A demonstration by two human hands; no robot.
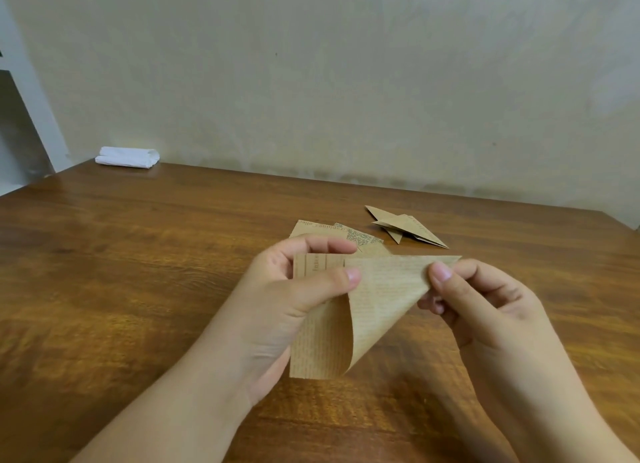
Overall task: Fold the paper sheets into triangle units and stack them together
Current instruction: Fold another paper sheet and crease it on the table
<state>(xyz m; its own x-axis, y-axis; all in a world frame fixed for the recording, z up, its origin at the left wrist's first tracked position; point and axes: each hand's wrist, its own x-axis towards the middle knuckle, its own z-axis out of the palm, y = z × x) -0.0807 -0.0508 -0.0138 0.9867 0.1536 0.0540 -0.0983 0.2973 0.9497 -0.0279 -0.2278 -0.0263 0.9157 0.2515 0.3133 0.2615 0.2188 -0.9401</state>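
Observation:
A brown printed paper sheet (377, 300) is held above the table, one corner curled over toward the right into a loose triangle with no sharp crease. My left hand (294, 300) pinches its upper left part between thumb and fingers. My right hand (485, 307) pinches the folded-over tip at the upper right. Behind the hands, several flat brown sheets (332, 230) lie on the table, partly hidden by my left fingers. Folded triangle units (405, 225) lie overlapped farther back to the right.
The wooden table (138, 272) runs up to a pale wall at the back. A folded white cloth (128, 157) lies at the far left corner. The table's right edge shows at the far right.

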